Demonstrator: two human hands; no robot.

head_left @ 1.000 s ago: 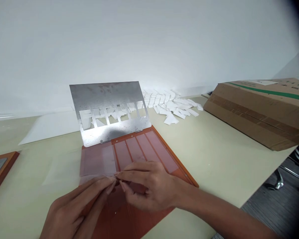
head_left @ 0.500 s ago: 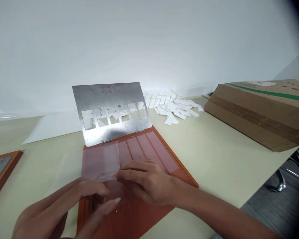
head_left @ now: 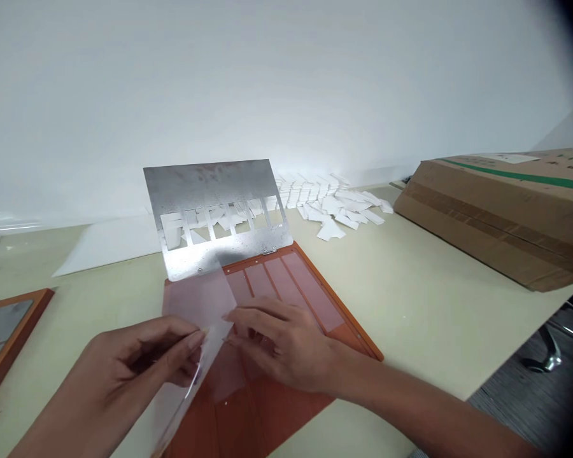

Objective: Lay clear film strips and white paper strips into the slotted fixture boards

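A thin translucent plastic film (head_left: 200,296) hangs over the left part of an orange board (head_left: 310,423), with its near edge lifted and folded. My left hand (head_left: 143,362) pinches that edge between thumb and fingers. Beside the film's right edge is my right hand (head_left: 286,343), over the board's middle, its thumb and forefinger a little apart with nothing visible held. Pale translucent strips (head_left: 310,283) lie in the board's recesses. Hinged to the board's far edge, a metal plate with a row of rectangular cutouts (head_left: 210,184) stands raised.
Loose white paper-like pieces (head_left: 346,210) lie behind the board, near neat white stacks (head_left: 303,191). A white sheet (head_left: 109,247) lies at the back left. Another orange frame with metal (head_left: 33,312) sits at far left. A cardboard box (head_left: 496,229) stands right.
My left hand has come up to pinch the film and lifted its near edge. My right hand's fingertips have parted beside the film. The view has shifted slightly.
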